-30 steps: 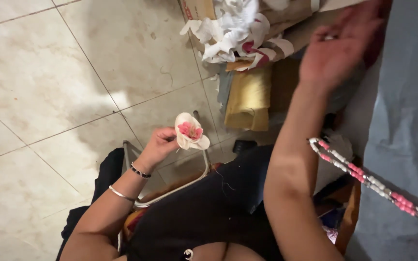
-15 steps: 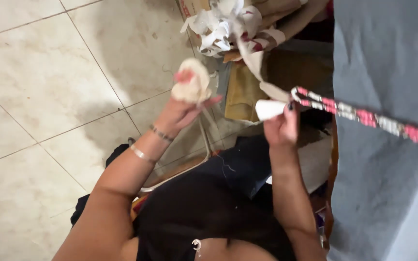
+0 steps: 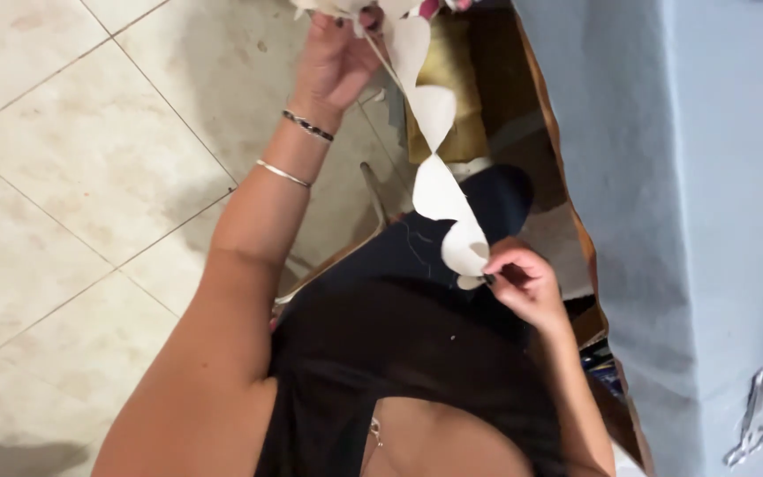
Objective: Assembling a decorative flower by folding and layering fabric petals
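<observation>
My left hand (image 3: 337, 57) is raised at the top of the view, fingers closed on the upper end of a white paper petal strip (image 3: 434, 168), beside a bunch of white and pink paper flowers (image 3: 328, 7) cut off by the frame's top edge. The strip hangs down in a chain of rounded petal shapes across my black-clothed lap. My right hand (image 3: 523, 283) pinches the strip's lower end between thumb and fingertips. Two bracelets (image 3: 298, 146) sit on my left wrist.
Beige floor tiles (image 3: 72, 177) spread to the left. A blue-grey cloth-covered surface (image 3: 691, 203) fills the right side. A gold-coloured box (image 3: 465, 79) and brown cardboard lie behind the strip. A metal chair frame (image 3: 373, 190) shows under my left arm.
My left hand has risen from holding a small flower up to the flower bunch. My right hand has come down to my lap, and a white petal strip now stretches between both hands.
</observation>
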